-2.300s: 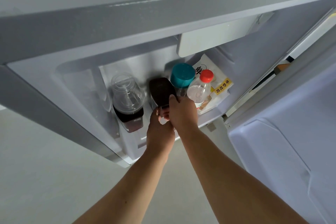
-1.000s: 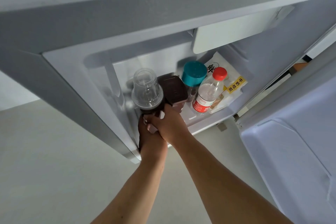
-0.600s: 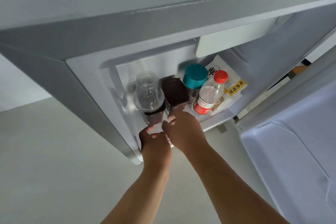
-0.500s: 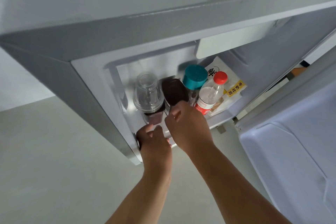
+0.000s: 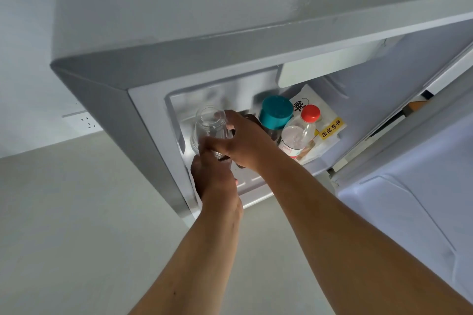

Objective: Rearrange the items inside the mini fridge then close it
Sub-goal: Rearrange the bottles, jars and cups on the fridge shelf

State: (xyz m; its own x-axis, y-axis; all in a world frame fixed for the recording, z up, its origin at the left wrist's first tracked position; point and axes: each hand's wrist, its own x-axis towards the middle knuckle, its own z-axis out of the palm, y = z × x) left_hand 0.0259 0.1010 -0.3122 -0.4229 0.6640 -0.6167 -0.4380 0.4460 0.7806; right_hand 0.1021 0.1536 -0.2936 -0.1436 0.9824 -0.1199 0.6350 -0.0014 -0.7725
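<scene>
Inside fridge (image 5: 371, 110): clear bottle (image 5: 210, 124) upright, top upward, in right hand (image 5: 247, 142).

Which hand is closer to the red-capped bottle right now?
Right. The right hand, on the clear bottle, sits just left of the red-capped bottle; the left hand is lower and farther left.

Pale grey floor (image 5: 64, 225) meets a white wall (image 5: 23, 46) bearing a socket (image 5: 88, 121).
</scene>
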